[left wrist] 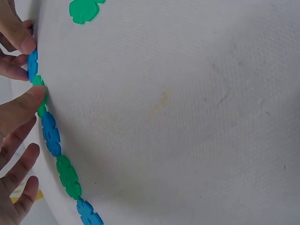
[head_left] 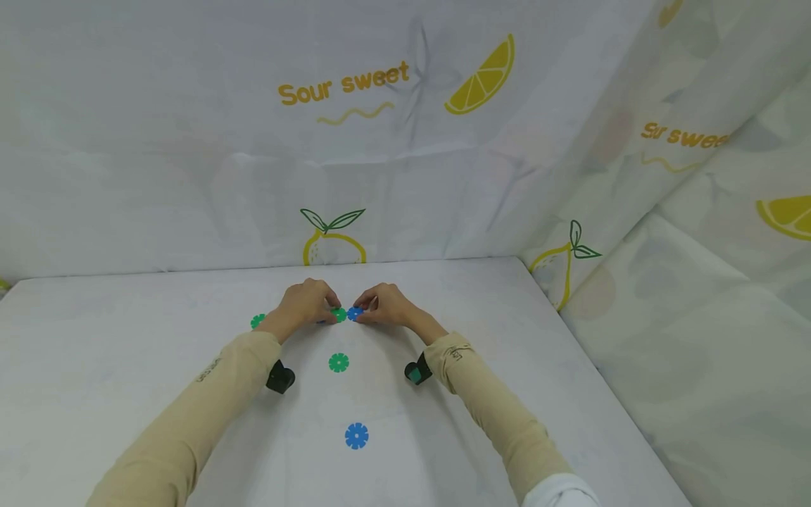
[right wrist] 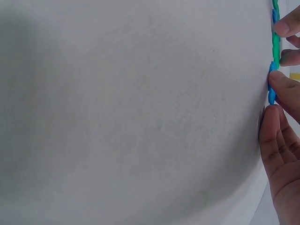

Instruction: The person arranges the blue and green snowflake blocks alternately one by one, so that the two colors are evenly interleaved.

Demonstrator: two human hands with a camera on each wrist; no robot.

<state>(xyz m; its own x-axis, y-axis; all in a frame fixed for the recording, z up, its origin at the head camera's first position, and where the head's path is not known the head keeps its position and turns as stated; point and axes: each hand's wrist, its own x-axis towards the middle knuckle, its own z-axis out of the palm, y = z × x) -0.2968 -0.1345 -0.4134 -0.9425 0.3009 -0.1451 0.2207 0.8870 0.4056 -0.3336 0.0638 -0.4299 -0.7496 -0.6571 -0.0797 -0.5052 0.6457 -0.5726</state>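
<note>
Chain [left wrist: 51,136] of blue and green snowflake discs lies flat on the white table [head_left: 570,394], far middle, under both my hands. Wrist view shows its links alternating green and blue in one line.

Left to right, head view:

Lone green disc [head_left: 257,321] just left of my left wrist, partly hidden by it. Lying flat.

My left hand [head_left: 307,304], fingers curled down over the chain's left part, thumb and fingertips pinching the green end disc [head_left: 339,314]. In the left wrist view my thumb presses on that green link, the rest of the chain trailing away along the cloth.

Blue disc [head_left: 355,313] touches the green end disc, edge to edge. Whether the two are locked together, I cannot tell.

My right hand [head_left: 386,305], fingers curled, pinches that blue disc from the right. Right wrist view: fingertips on the blue piece, green next to it.

Nearer to me, between my forearms: a second loose green disc [head_left: 338,362], flat, apart from the hands. Nearer still, a loose blue disc [head_left: 357,436], flat, well apart from the chain.

Behind the table, a lemon-print curtain [head_left: 190,141].
</note>
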